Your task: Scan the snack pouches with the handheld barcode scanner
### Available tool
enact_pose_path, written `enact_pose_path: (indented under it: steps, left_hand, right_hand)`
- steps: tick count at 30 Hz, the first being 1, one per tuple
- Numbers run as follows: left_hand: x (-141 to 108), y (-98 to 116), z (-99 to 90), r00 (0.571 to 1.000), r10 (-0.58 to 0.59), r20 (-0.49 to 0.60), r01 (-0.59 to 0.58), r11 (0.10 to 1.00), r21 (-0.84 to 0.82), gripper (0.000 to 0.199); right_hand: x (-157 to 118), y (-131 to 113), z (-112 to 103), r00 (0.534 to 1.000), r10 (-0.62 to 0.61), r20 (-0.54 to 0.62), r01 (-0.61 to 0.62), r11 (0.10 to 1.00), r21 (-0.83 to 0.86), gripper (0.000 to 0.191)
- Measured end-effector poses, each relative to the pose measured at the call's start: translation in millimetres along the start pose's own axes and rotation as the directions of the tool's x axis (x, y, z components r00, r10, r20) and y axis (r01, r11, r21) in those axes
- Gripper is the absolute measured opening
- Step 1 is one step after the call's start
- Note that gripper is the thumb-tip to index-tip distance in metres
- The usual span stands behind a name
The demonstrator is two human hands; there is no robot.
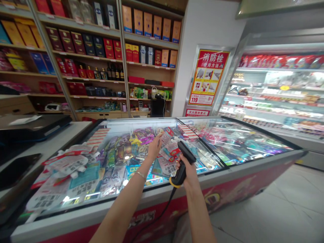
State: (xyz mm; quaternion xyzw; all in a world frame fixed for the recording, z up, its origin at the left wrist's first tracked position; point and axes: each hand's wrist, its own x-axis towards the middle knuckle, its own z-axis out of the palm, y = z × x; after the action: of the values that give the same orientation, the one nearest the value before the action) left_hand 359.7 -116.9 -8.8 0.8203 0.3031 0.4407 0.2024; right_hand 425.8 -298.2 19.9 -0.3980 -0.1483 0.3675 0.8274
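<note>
My right hand (187, 168) is wrapped around a black barcode scanner (180, 172) with a yellow-tipped handle base, its cable running down to the left. The scanner head is raised over the glass-topped freezer. Farther forward, my left hand (155, 146) pinches a red-and-white spouted-looking pouch (167, 135), lifted at an angle above the glass. Beneath both hands lies a loose group of similar pouches (168, 167) on the lid. A second pile of white, red and teal spouted pouches (72, 165) rests at the lid's left end.
The chest freezer (243, 170) stretches across the front, with packaged ice creams under its glass. On the left stands a counter (73, 130) with a black device (37, 126). Shelves of boxed bottles (87, 44) stand behind, and a lit display fridge (275, 98) at right.
</note>
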Motion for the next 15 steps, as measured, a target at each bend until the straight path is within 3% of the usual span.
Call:
enact_pose_path:
  steps: [5, 8, 11, 15]
  left_hand:
    - [0.6, 1.8, 3.2, 1.0, 0.01, -0.012, -0.01, 1.0, 0.008, 0.032]
    - [5.8, 3.9, -9.1, 0.995, -0.047, -0.092, 0.047, 0.999, 0.002, 0.028]
    - [11.9, 1.5, -47.8, 0.955, -0.092, -0.282, 0.094, 0.996, -0.006, 0.028]
    - [6.5, -13.0, -134.6, 0.872, -0.126, -0.472, 0.169, 0.984, 0.049, 0.025]
  right_hand:
    - [-2.2, -0.8, -0.3, 1.0, -0.002, -0.005, 0.002, 1.0, -0.013, 0.031]
    - [-4.6, 0.7, 0.3, 1.0, -0.014, 0.001, 0.014, 1.0, -0.025, 0.032]
    - [-7.7, 7.2, 6.2, 1.0, 0.011, 0.006, -0.011, 0.999, -0.046, 0.033]
    - [-16.2, 29.5, 28.7, 0.998, 0.049, 0.045, -0.047, 0.998, -0.043, 0.035]
